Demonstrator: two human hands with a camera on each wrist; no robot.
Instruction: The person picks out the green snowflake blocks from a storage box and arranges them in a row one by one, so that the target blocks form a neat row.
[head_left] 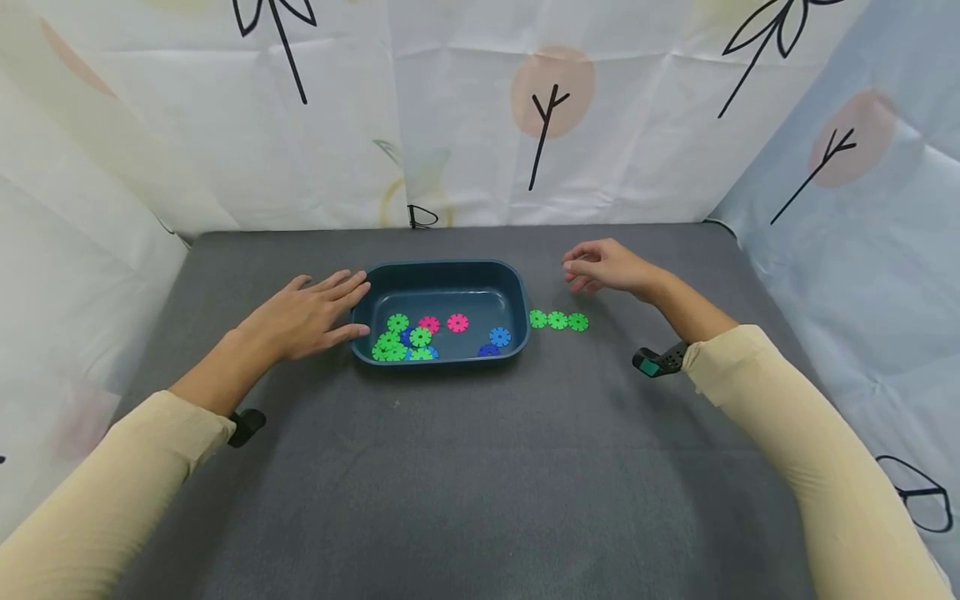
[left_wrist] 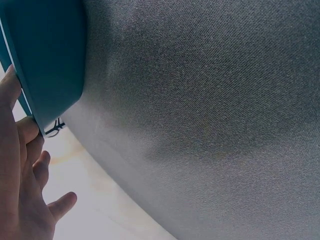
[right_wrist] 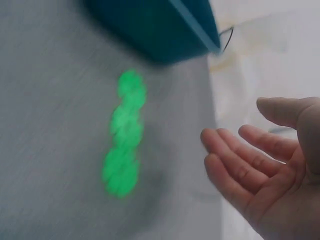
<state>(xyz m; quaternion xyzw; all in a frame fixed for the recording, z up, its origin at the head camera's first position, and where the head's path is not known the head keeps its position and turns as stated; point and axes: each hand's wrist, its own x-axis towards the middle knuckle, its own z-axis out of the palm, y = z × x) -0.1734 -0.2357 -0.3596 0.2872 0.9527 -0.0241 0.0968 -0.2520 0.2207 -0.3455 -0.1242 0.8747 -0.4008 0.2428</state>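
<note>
My left hand [head_left: 311, 318] lies with fairly straight fingers against the left rim of a dark blue tray [head_left: 450, 288]. In the left wrist view, its fingertips touch the edge of the tray [left_wrist: 50, 60]. Inside are notched plastic discs: green discs [head_left: 388, 343] clustered at the left, pink discs [head_left: 457, 322] midway and blue discs [head_left: 500, 337] on the right. Beside the tray's right end, a row of three green discs [head_left: 557, 320] lies on the table. Just beyond that row, my right hand [head_left: 609, 265] hovers with loosely bent fingers, holding nothing; the right wrist view shows its bare palm [right_wrist: 280, 200].
The grey cloth-covered table [head_left: 480, 467] spreads out in front of the tray. A printed white curtain [head_left: 465, 108] hangs along the table's back edge, and more curtain [head_left: 885, 250] runs along the right side.
</note>
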